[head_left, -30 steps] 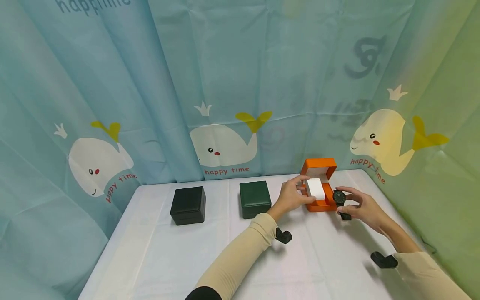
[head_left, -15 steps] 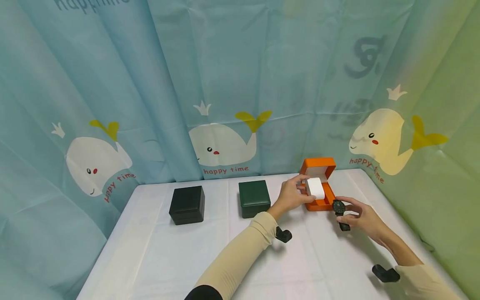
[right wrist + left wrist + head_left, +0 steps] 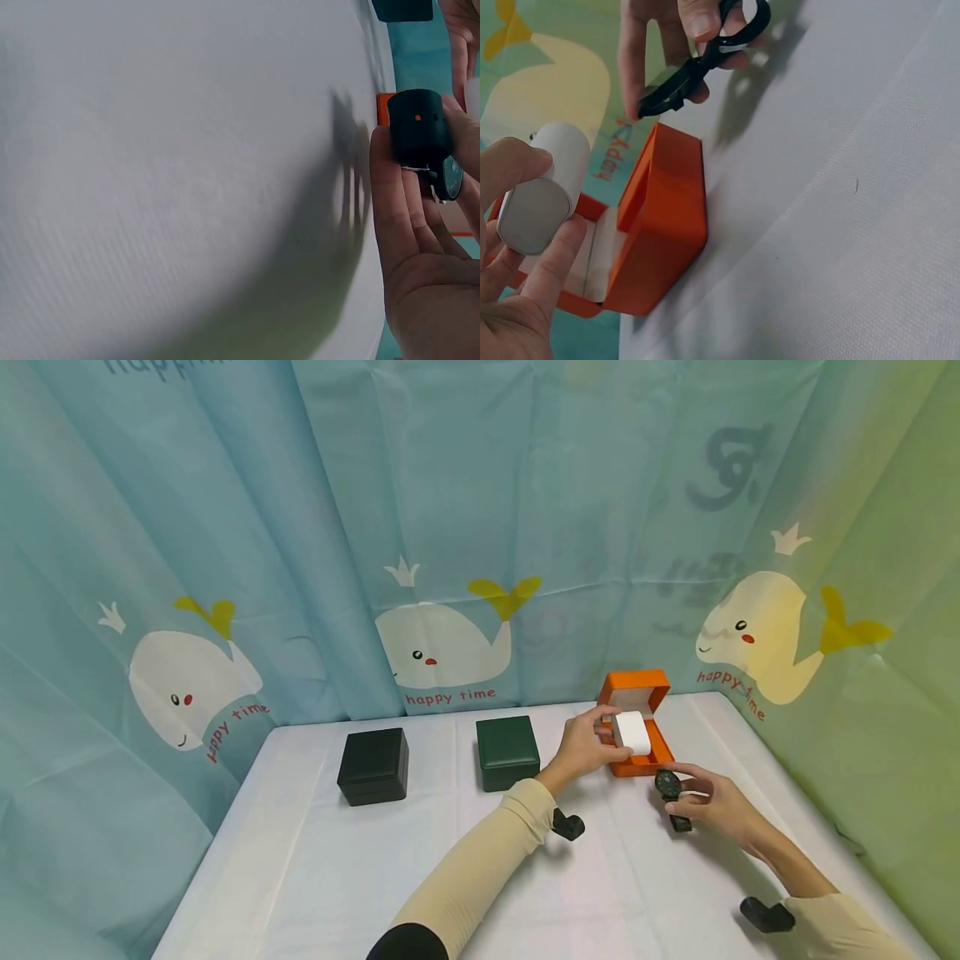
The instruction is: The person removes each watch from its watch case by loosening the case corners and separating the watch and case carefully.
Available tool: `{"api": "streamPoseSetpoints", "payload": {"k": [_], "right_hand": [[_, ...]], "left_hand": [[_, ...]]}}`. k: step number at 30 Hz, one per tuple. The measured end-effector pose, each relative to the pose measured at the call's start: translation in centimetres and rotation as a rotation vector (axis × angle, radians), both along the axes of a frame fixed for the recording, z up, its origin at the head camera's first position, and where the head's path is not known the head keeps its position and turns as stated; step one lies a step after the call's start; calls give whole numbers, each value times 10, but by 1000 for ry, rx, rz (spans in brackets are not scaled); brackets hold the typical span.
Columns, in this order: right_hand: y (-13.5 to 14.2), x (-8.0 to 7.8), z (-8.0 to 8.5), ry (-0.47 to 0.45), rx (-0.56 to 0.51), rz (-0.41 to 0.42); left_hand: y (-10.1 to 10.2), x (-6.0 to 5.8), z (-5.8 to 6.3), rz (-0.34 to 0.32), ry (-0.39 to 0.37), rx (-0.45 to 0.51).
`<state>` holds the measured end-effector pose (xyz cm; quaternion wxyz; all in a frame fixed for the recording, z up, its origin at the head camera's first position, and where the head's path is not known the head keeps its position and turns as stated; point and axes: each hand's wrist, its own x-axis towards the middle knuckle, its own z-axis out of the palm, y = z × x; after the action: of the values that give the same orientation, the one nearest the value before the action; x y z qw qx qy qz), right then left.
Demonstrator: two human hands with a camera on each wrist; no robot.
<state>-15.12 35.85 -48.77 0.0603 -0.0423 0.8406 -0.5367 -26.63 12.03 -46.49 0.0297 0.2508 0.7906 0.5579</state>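
Note:
In the head view my left hand [image 3: 585, 747] pinches a white watch cushion [image 3: 632, 732] above an orange watch box [image 3: 643, 767], whose lid stands raised. The left wrist view shows the thumb and fingers around the cushion [image 3: 549, 187], a rounded block with a grey end. My right hand [image 3: 717, 805] grips a black wristwatch [image 3: 668, 785] just in front of the box, clear of the table. Its dial is up and its strap hangs below. The right wrist view has the curved strap [image 3: 420, 127] between thumb and fingers; the dial is mostly hidden there.
A closed dark green box [image 3: 507, 753] stands left of the left hand. Farther left is a closed black box [image 3: 373, 767]. All the boxes rest on a white-covered table [image 3: 420, 877]. A whale-print curtain [image 3: 442, 527] closes off the back and sides.
My right hand has drawn the wristwatch away from the orange box, toward the table's front and slightly left. My left hand keeps its pinch on the cushion, nearly still.

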Motion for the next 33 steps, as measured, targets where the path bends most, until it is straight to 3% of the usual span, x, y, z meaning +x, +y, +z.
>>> {"api": "streamPoseSetpoints", "payload": {"k": [14,21,33], "right_hand": [[-10,-3,-7,63,123,30],[-12,-4,-11,130,182,46],[-14,-8,-12,163,285,83]], "left_hand": [[0,0,1,0,20,-31],[-1,1,1,-1,13,-19],[0,0,2,-19,23,-1]]}}
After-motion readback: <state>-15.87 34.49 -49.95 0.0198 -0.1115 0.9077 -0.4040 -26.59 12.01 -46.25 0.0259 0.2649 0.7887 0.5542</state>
